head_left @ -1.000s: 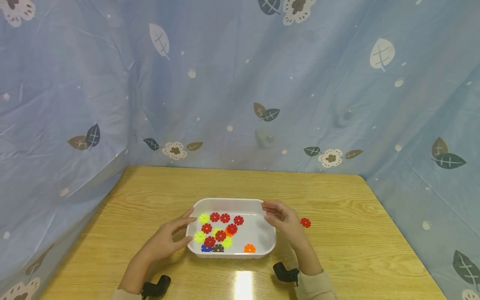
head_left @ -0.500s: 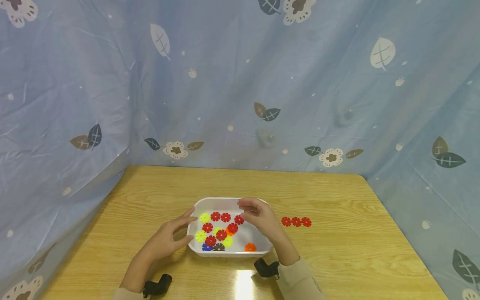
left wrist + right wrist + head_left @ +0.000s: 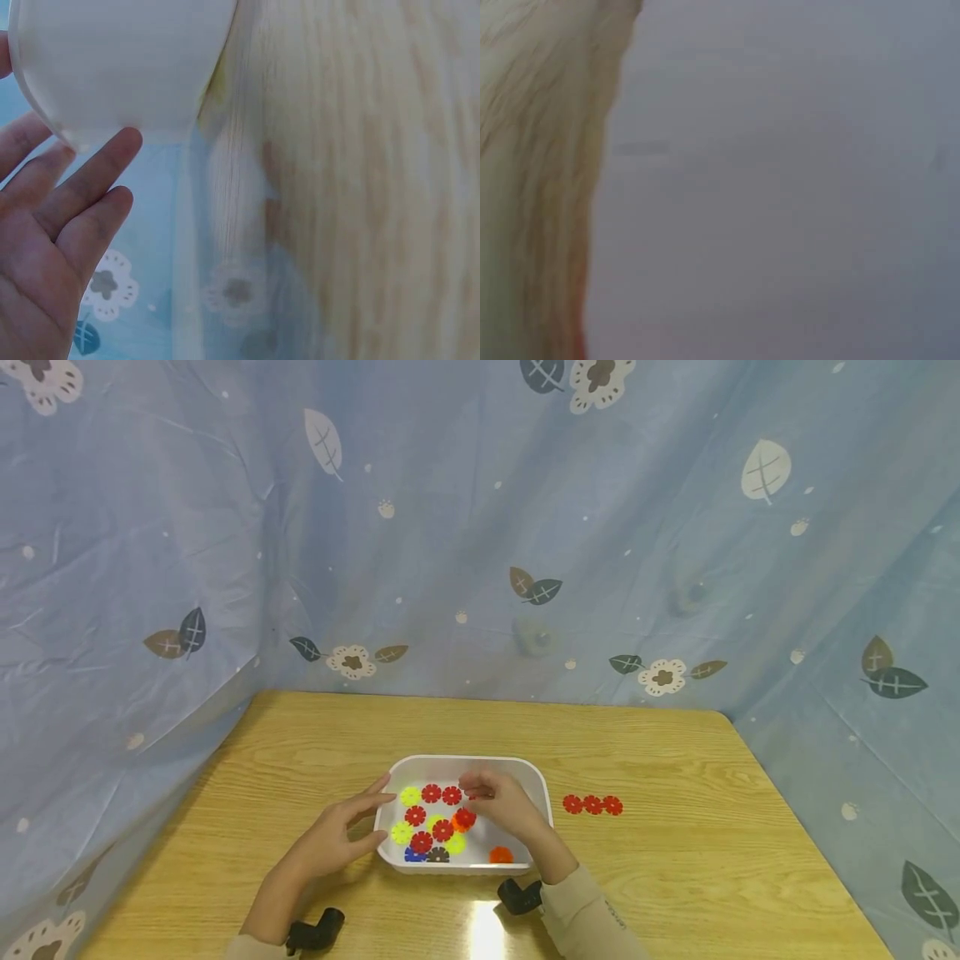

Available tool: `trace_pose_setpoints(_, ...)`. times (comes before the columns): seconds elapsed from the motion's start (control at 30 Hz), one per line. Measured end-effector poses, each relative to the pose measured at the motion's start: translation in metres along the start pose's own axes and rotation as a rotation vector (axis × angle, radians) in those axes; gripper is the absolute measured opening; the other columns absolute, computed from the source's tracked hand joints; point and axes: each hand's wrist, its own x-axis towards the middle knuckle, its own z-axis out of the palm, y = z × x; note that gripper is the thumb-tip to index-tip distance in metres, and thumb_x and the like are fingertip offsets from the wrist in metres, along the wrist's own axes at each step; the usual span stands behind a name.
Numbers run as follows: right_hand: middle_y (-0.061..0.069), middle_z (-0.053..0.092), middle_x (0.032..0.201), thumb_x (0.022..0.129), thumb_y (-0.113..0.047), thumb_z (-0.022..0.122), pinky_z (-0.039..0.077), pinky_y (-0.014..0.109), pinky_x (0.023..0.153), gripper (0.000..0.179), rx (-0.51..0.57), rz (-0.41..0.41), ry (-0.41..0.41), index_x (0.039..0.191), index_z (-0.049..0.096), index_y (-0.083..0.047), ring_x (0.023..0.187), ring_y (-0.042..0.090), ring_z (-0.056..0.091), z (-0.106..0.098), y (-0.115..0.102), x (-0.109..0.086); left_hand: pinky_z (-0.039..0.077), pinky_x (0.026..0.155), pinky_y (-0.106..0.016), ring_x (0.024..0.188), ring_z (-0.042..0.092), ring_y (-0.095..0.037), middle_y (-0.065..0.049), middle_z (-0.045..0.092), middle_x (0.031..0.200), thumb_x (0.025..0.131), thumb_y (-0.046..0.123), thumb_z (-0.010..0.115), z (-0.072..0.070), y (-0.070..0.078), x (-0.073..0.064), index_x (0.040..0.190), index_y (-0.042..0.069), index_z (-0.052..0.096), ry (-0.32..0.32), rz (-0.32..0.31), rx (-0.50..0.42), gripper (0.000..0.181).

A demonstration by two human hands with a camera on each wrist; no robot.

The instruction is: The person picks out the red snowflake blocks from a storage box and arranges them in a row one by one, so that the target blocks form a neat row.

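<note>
A white plastic box (image 3: 525, 853) holds several notched snowflake discs, among them red discs (image 3: 431, 793), yellow discs (image 3: 410, 796), a blue disc (image 3: 414, 855) and an orange disc (image 3: 501, 855). My left hand (image 3: 330, 839) rests its spread, nearly straight fingers against the box's left side; the left wrist view has fingertips (image 3: 129, 142) at the white outer wall. Inside the box, my right hand (image 3: 506, 807) reaches down with thumb and fingers apart around a red disc, mostly hidden with a bit of red showing between them. Blurred white wall fills most of the right wrist view.
To the right of the box, three red discs (image 3: 592, 804) lie in a row on the wooden table (image 3: 675, 852). A blue patterned curtain (image 3: 480, 527) hangs behind and at both sides. Black wrist cameras (image 3: 315, 931) sit under both wrists.
My right hand has moved left from the box's right rim and down among the discs, uncovering the row of red discs on the table. The left hand has stayed at the box.
</note>
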Motion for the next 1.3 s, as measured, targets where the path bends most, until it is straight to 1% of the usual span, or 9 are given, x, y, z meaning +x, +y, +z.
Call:
trace_pose_setpoints(0.13, 0.024, 0.064, 0.112, 0.085, 0.002, 0.062, 0.055, 0.040, 0.088, 0.028, -0.040, 0.045, -0.019, 0.113, 0.061, 0.007, 0.103, 0.038, 0.060, 0.001, 0.002, -0.001, 0.045, 0.104, -0.037, 0.125, 0.052, -0.026, -0.008, 0.025, 0.156, 0.090, 0.026, 0.065, 0.000, 0.001, 0.001, 0.135, 0.007, 0.052, -0.003, 0.001, 0.000, 0.050)
trace_pose_setpoints(0.4, 0.014, 0.068, 0.109, 0.082, 0.002, 0.066, 0.056, 0.038, 0.085, 0.028, -0.177, 0.088, -0.030, 0.110, 0.065, 0.002, 0.100, 0.029, 0.063, 0.007, 0.002, -0.002, 0.043, 0.103, -0.045, 0.125, 0.052, -0.028, -0.009, 0.026, 0.155, 0.090, 0.023, 0.066, 0.000, 0.001, 0.001, 0.134, 0.006, 0.052, 0.007, 0.009, -0.004, 0.050)
trace_pose_setpoints(0.5, 0.012, 0.068, 0.108, 0.081, 0.003, 0.067, 0.056, 0.038, 0.085, 0.028, -0.234, 0.099, -0.023, 0.109, 0.066, 0.000, 0.098, 0.027, 0.063, 0.010, 0.004, -0.002, 0.044, 0.103, -0.044, 0.125, 0.052, -0.027, -0.008, 0.026, 0.155, 0.090, 0.024, 0.066, 0.000, 0.000, 0.001, 0.134, 0.007, 0.052, 0.008, 0.012, 0.004, 0.050)
trace_pose_setpoints(0.7, 0.010, 0.069, 0.105, 0.079, 0.004, 0.069, 0.055, 0.038, 0.087, 0.031, -0.342, 0.106, -0.053, 0.109, 0.066, 0.000, 0.096, 0.023, 0.063, 0.014, 0.007, 0.000, 0.046, 0.103, -0.038, 0.125, 0.053, -0.026, -0.008, 0.027, 0.155, 0.090, 0.022, 0.066, 0.002, 0.000, 0.000, 0.134, 0.009, 0.052, 0.013, 0.009, 0.036, 0.048)
trace_pose_setpoints(0.8, 0.008, 0.068, 0.101, 0.077, 0.004, 0.069, 0.055, 0.033, 0.083, 0.030, -0.408, 0.094, -0.060, 0.106, 0.067, 0.000, 0.090, 0.019, 0.061, 0.016, 0.006, 0.001, 0.047, 0.102, -0.038, 0.124, 0.053, -0.026, -0.008, 0.027, 0.155, 0.090, 0.021, 0.066, 0.001, 0.002, 0.000, 0.135, 0.009, 0.052, 0.014, 0.008, 0.037, 0.048)
trace_pose_setpoints(0.93, 0.003, 0.063, 0.093, 0.077, 0.001, 0.072, 0.053, 0.027, 0.078, 0.028, -0.530, 0.098, -0.063, 0.104, 0.068, -0.004, 0.081, 0.011, 0.054, 0.019, 0.004, 0.003, 0.047, 0.102, -0.040, 0.123, 0.054, -0.026, -0.009, 0.028, 0.155, 0.090, 0.021, 0.065, 0.000, 0.003, 0.000, 0.134, 0.008, 0.052, 0.011, 0.007, 0.037, 0.048)
trace_pose_setpoints(1.1, 0.000, 0.059, 0.090, 0.077, -0.003, 0.075, 0.052, 0.026, 0.080, 0.026, -0.661, 0.072, -0.068, 0.102, 0.070, -0.007, 0.080, 0.010, 0.051, 0.022, 0.001, 0.003, 0.047, 0.102, -0.041, 0.123, 0.054, -0.028, -0.011, 0.028, 0.155, 0.089, 0.020, 0.066, 0.000, 0.004, 0.000, 0.134, 0.006, 0.052, 0.009, 0.007, 0.031, 0.049)
trace_pose_setpoints(1.2, 0.000, 0.056, 0.088, 0.076, -0.006, 0.077, 0.050, 0.026, 0.080, 0.024, -0.701, 0.047, -0.064, 0.099, 0.071, -0.008, 0.080, 0.011, 0.049, 0.022, 0.001, 0.001, 0.047, 0.102, -0.040, 0.123, 0.055, -0.028, -0.011, 0.028, 0.155, 0.089, 0.020, 0.066, 0.000, 0.005, 0.000, 0.134, 0.006, 0.052, 0.009, 0.009, 0.034, 0.049)
trace_pose_setpoints(1.3, -0.001, 0.053, 0.087, 0.075, -0.007, 0.077, 0.049, 0.025, 0.076, 0.022, -0.700, 0.037, -0.059, 0.096, 0.070, -0.009, 0.079, 0.010, 0.047, 0.022, 0.002, -0.001, 0.046, 0.102, -0.042, 0.122, 0.055, -0.027, -0.010, 0.028, 0.154, 0.089, 0.021, 0.066, 0.001, 0.004, 0.000, 0.134, 0.007, 0.052, 0.012, 0.011, 0.040, 0.049)
